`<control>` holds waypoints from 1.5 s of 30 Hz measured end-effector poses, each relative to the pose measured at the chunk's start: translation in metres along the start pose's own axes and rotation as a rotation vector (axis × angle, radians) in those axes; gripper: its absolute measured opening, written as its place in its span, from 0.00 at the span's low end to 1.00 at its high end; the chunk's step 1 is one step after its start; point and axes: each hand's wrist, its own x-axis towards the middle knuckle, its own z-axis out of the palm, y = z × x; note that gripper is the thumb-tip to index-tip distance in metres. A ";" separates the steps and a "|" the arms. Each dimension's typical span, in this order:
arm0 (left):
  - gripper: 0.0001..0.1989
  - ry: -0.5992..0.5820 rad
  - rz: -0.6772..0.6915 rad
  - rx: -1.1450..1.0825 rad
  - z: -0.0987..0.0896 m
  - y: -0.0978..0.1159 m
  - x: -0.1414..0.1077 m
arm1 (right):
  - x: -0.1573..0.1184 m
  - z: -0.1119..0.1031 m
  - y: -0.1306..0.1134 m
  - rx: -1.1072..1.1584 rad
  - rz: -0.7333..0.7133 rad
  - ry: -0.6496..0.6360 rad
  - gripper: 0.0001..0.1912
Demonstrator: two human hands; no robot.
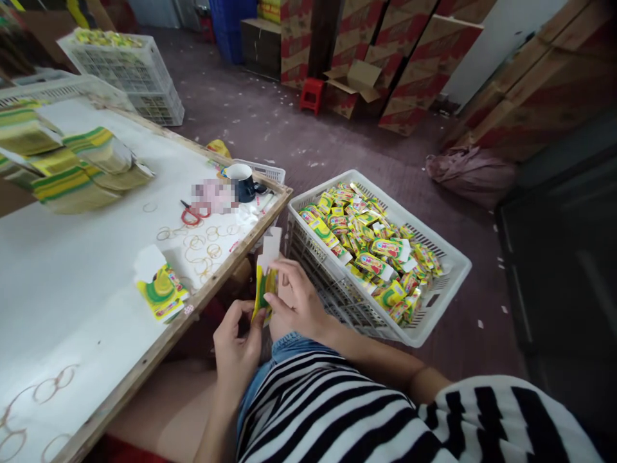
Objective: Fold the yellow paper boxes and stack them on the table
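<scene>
Over my lap, beside the table edge, I hold a small yellow-green carton (pixel 261 286) with a white flap standing up at its top. My left hand (pixel 238 334) pinches its lower end between thumb and fingers. Higher up, the fingers of my right hand (pixel 299 299) close on the carton's side near the flap. On the table to the left lie a few flat printed cartons (pixel 161 292) of the same kind. Right of my hands, a white plastic crate (pixel 446 257) holds many yellow-green cartons (pixel 371 257), some with white flaps sticking out.
On the white table (pixel 96 257) are bundled carton stacks (pixel 87 173), rubber bands (pixel 202 251), red-handled scissors (pixel 193 215) and a dark mug (pixel 243 186). Beyond stand stacked crates (pixel 159 80), a red stool (pixel 312 95) and large cardboard boxes (pixel 429 71). A pinkish sack (pixel 470 173) lies at right.
</scene>
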 end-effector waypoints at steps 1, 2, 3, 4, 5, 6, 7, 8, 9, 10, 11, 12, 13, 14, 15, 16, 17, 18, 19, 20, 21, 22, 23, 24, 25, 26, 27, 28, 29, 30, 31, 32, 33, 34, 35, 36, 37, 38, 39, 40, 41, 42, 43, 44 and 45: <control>0.04 -0.014 0.002 -0.010 0.000 -0.001 0.000 | 0.000 -0.001 0.001 0.003 0.007 -0.002 0.24; 0.04 -0.023 0.005 -0.021 -0.001 -0.001 -0.001 | -0.001 -0.003 0.002 0.015 0.020 -0.022 0.24; 0.05 -0.030 0.005 -0.035 -0.001 0.000 -0.001 | 0.000 -0.004 0.003 0.035 0.039 -0.052 0.23; 0.05 -0.040 0.000 -0.051 -0.001 0.000 -0.002 | 0.000 -0.005 0.003 0.054 0.061 -0.074 0.21; 0.05 -0.052 -0.011 -0.069 0.000 0.000 -0.003 | 0.000 -0.005 0.003 0.072 0.081 -0.079 0.20; 0.05 -0.066 -0.028 -0.092 0.001 0.000 -0.004 | 0.001 -0.006 0.003 0.095 0.098 -0.068 0.18; 0.05 -0.081 -0.048 -0.119 0.002 -0.001 -0.005 | 0.001 -0.007 0.003 0.122 0.111 -0.048 0.18; 0.05 -0.093 -0.075 -0.155 0.004 -0.002 -0.006 | 0.001 -0.007 0.003 0.157 0.119 -0.030 0.17; 0.05 -0.103 -0.110 -0.206 0.006 -0.003 -0.007 | 0.001 -0.007 0.003 0.195 0.124 -0.022 0.17; 0.06 -0.120 -0.157 -0.279 0.008 -0.004 -0.008 | 0.001 -0.008 0.003 0.229 0.127 -0.024 0.17; 0.07 -0.148 -0.215 -0.375 0.011 -0.006 -0.008 | 0.000 -0.007 0.003 0.250 0.128 -0.036 0.17; 0.09 -0.183 -0.285 -0.490 0.014 -0.007 -0.008 | -0.001 -0.007 0.003 0.249 0.129 -0.058 0.16; 0.11 -0.218 -0.366 -0.613 0.016 -0.009 -0.008 | -0.002 -0.007 0.004 0.226 0.129 -0.084 0.16; 0.14 -0.245 -0.451 -0.731 0.019 -0.009 -0.008 | -0.004 -0.007 0.005 0.182 0.128 -0.105 0.15; 0.16 -0.254 -0.530 -0.829 0.022 -0.010 -0.008 | -0.005 -0.007 0.007 0.122 0.120 -0.118 0.16; 0.18 -0.239 -0.599 -0.898 0.024 -0.010 -0.007 | -0.006 -0.007 0.008 0.055 0.105 -0.127 0.17; 0.20 -0.206 -0.653 -0.939 0.026 -0.009 -0.007 | -0.008 -0.008 0.009 -0.008 0.085 -0.136 0.18; 0.22 -0.170 -0.690 -0.958 0.028 -0.009 -0.006 | -0.008 -0.009 0.010 -0.061 0.063 -0.151 0.19; 0.24 -0.142 -0.708 -0.964 0.029 -0.008 -0.006 | -0.009 -0.010 0.011 -0.098 0.045 -0.174 0.20; 0.25 -0.123 -0.715 -0.965 0.030 -0.008 -0.006 | -0.009 -0.011 0.012 -0.116 0.032 -0.201 0.19; 0.25 -0.111 -0.717 -0.965 0.031 -0.009 -0.005 | -0.009 -0.013 0.012 -0.120 0.025 -0.227 0.18; 0.25 -0.106 -0.720 -0.967 0.032 -0.009 -0.005 | -0.010 -0.014 0.011 -0.115 0.023 -0.245 0.16; 0.25 -0.107 -0.725 -0.971 0.032 -0.010 -0.006 | -0.010 -0.015 0.011 -0.102 0.023 -0.250 0.14; 0.26 -0.112 -0.733 -0.979 0.033 -0.012 -0.006 | -0.010 -0.015 0.010 -0.082 0.029 -0.246 0.13; 0.27 -0.123 -0.743 -0.991 0.033 -0.013 -0.007 | -0.011 -0.015 0.010 -0.053 0.043 -0.238 0.13; 0.28 -0.139 -0.752 -1.008 0.032 -0.014 -0.008 | -0.012 -0.015 0.010 -0.019 0.067 -0.228 0.12; 0.29 -0.161 -0.760 -1.035 0.031 -0.015 -0.009 | -0.013 -0.014 0.010 0.018 0.099 -0.216 0.12; 0.28 -0.190 -0.770 -1.070 0.030 -0.016 -0.009 | -0.014 -0.013 0.011 0.054 0.133 -0.205 0.12; 0.27 -0.221 -0.782 -1.112 0.029 -0.016 -0.010 | -0.015 -0.011 0.011 0.087 0.163 -0.196 0.12; 0.26 -0.253 -0.796 -1.156 0.028 -0.016 -0.011 | -0.016 -0.010 0.012 0.115 0.185 -0.186 0.12; 0.25 -0.286 -0.807 -1.198 0.027 -0.016 -0.011 | -0.017 -0.009 0.013 0.137 0.199 -0.174 0.12; 0.25 -0.313 -0.814 -1.233 0.026 -0.016 -0.011 | -0.018 -0.008 0.013 0.158 0.208 -0.160 0.12; 0.24 -0.332 -0.812 -1.256 0.025 -0.016 -0.011 | -0.018 -0.007 0.014 0.181 0.212 -0.146 0.12; 0.23 -0.335 -0.800 -1.267 0.025 -0.016 -0.010 | -0.019 -0.006 0.013 0.205 0.212 -0.133 0.11; 0.22 -0.322 -0.781 -1.268 0.026 -0.016 -0.009 | -0.019 -0.006 0.013 0.225 0.207 -0.118 0.10; 0.21 -0.297 -0.760 -1.256 0.027 -0.016 -0.008 | -0.019 -0.006 0.012 0.233 0.202 -0.097 0.11; 0.21 -0.259 -0.740 -1.233 0.028 -0.016 -0.007 | -0.019 -0.006 0.011 0.225 0.200 -0.062 0.13; 0.21 -0.207 -0.722 -1.199 0.030 -0.017 -0.006 | -0.020 -0.006 0.011 0.203 0.207 -0.020 0.16; 0.21 -0.144 -0.706 -1.160 0.032 -0.018 -0.006 | -0.021 -0.006 0.011 0.179 0.227 0.014 0.20; 0.21 -0.078 -0.691 -1.116 0.034 -0.020 -0.005 | -0.021 -0.007 0.012 0.170 0.261 0.022 0.23; 0.22 -0.018 -0.678 -1.071 0.036 -0.021 -0.005 | -0.022 -0.007 0.013 0.182 0.306 0.001 0.22; 0.22 0.029 -0.665 -1.027 0.037 -0.023 -0.005 | -0.023 -0.006 0.015 0.208 0.351 -0.040 0.19; 0.23 0.055 -0.651 -0.983 0.038 -0.024 -0.005 | -0.024 -0.006 0.017 0.234 0.390 -0.084 0.15; 0.23 0.057 -0.635 -0.933 0.038 -0.025 -0.005 | -0.025 -0.006 0.019 0.248 0.423 -0.113 0.12; 0.23 0.048 -0.610 -0.876 0.038 -0.025 -0.005 | -0.025 -0.006 0.021 0.244 0.446 -0.115 0.10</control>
